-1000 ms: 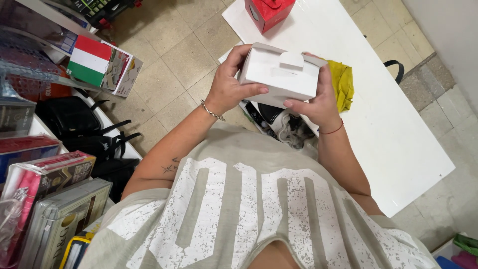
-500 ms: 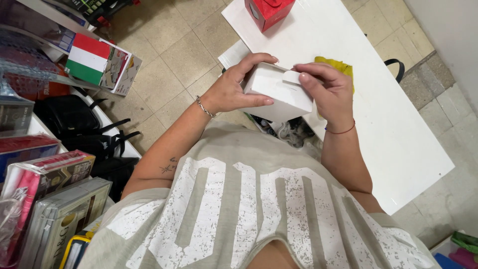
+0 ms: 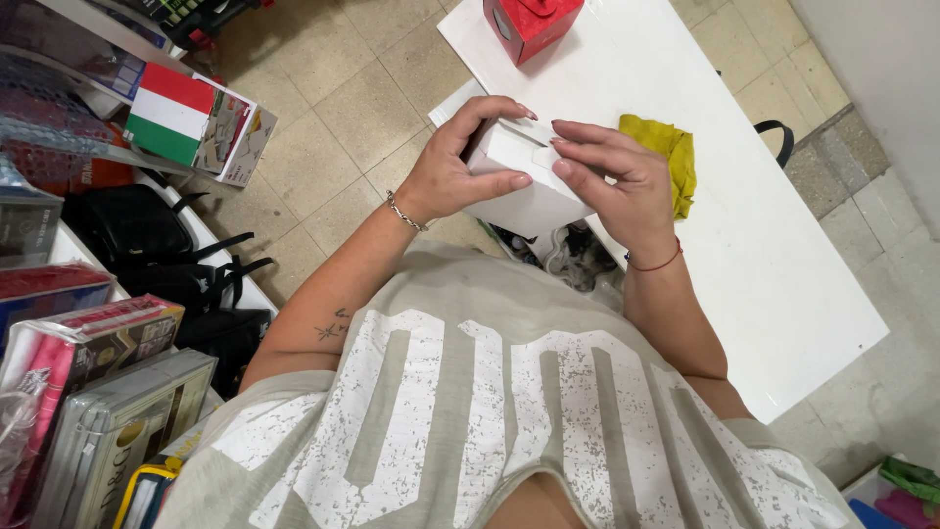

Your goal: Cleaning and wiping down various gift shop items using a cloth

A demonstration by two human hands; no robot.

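Observation:
I hold a small white cardboard box (image 3: 524,186) in front of my chest, above the near edge of a white table (image 3: 783,264). My left hand (image 3: 455,167) wraps its left side, thumb along the front face and fingers curled over the top. My right hand (image 3: 612,176) grips the right side, with its fingertips pressing on the top flap.
A red box (image 3: 529,24) stands at the table's far end and a yellow cloth (image 3: 671,152) lies just beyond my right hand. Shelves at the left hold boxed games (image 3: 98,392), a box with green, white and red stripes (image 3: 191,122) and black bags (image 3: 147,235). Tiled floor lies between.
The box has been turned and drawn in between my hands. My right hand's fingers have come up from the side onto the top flap.

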